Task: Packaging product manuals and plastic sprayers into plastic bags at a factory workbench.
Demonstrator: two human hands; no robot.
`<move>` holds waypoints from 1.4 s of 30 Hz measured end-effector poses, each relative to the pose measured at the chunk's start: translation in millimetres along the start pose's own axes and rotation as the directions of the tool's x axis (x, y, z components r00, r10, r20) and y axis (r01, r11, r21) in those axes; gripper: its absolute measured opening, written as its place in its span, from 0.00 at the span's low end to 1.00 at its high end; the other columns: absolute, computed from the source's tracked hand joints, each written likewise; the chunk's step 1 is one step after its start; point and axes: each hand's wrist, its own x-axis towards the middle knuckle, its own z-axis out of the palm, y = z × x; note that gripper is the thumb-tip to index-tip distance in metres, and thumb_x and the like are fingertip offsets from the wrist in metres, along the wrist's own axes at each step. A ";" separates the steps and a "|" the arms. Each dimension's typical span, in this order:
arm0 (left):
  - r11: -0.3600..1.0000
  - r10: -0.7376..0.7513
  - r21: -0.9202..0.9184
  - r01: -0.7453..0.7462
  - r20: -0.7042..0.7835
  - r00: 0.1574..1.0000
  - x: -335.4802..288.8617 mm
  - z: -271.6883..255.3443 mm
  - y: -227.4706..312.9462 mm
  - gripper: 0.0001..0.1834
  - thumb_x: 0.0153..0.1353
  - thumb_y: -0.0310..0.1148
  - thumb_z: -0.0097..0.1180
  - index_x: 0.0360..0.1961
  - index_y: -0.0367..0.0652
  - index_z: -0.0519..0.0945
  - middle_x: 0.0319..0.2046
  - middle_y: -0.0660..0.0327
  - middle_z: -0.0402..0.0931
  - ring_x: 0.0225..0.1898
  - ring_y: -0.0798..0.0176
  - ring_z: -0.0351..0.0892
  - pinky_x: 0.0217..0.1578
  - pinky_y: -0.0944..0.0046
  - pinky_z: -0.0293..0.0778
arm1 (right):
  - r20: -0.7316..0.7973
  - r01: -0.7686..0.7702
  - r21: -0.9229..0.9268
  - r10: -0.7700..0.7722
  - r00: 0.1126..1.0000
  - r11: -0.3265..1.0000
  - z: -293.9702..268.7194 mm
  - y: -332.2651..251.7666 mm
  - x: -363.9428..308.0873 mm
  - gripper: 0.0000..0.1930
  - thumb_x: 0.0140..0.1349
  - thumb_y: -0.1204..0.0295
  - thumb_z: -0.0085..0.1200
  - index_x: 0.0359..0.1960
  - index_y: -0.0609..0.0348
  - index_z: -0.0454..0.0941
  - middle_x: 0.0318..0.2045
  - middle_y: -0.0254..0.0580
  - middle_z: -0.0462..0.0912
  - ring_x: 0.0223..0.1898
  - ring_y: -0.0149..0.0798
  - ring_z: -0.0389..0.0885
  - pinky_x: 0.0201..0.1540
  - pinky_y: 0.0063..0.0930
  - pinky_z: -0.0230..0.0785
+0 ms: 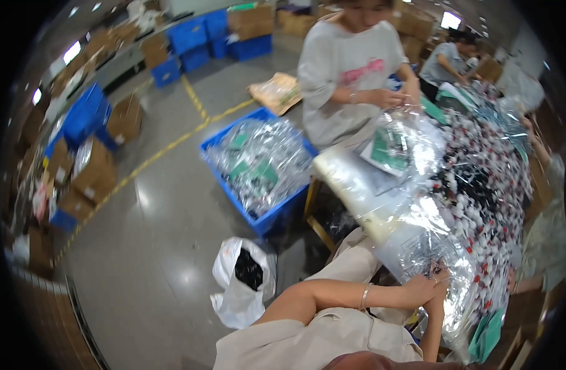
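Observation:
My left hand (pixel 419 290), with a bracelet on its wrist, is closed and meets my right hand (pixel 441 285) over the near end of the table. The right hand's fingers are closed too. Something small and dark shows at the fingertips, too small and blurred to name. Just beyond and around both hands lie shiny clear plastic bags (pixel 426 243). A stack of clear plastic sheets or bags (pixel 357 179) reaches from there toward the far left. To the right spreads a big heap of small white, red and black pieces (pixel 492 222).
Across the table a person (pixel 354 68) handles a clear bag with a green card (pixel 389 148). A blue crate (pixel 267 223) of bagged items stands left on the floor, near a white sack (pixel 232 308) with black contents. Another person (pixel 446 65) works farther back. Cartons (pixel 95 172) line the left.

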 end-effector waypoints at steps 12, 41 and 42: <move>0.997 -0.004 0.071 -0.012 0.220 0.976 44.3 -5.6 10.7 0.40 0.45 0.23 0.51 0.62 0.38 0.53 0.66 0.55 0.44 0.32 0.46 0.77 0.26 0.53 0.73 | 0.036 0.006 0.310 -0.018 0.999 0.951 18.4 29.7 -14.2 0.31 0.56 0.62 0.47 0.62 0.54 0.59 0.63 0.57 0.53 0.65 0.60 0.46 0.65 0.53 0.33; 0.995 -0.104 0.034 0.099 0.378 0.920 90.1 17.7 -71.1 0.36 0.48 0.21 0.43 0.62 0.47 0.57 0.56 0.49 0.65 0.45 0.46 0.74 0.38 0.52 0.73 | -0.179 0.038 0.716 0.130 0.975 0.697 -110.4 26.7 -43.2 0.14 0.52 0.72 0.58 0.41 0.60 0.76 0.42 0.44 0.79 0.44 0.43 0.77 0.50 0.31 0.66; 0.989 -0.127 0.120 0.088 0.363 0.923 86.6 26.2 -74.7 0.36 0.48 0.22 0.44 0.63 0.47 0.56 0.56 0.50 0.65 0.42 0.45 0.75 0.34 0.52 0.74 | -0.180 0.022 0.720 0.155 0.971 0.694 -121.5 30.0 -47.8 0.14 0.52 0.72 0.58 0.41 0.60 0.76 0.42 0.44 0.79 0.44 0.43 0.77 0.50 0.31 0.66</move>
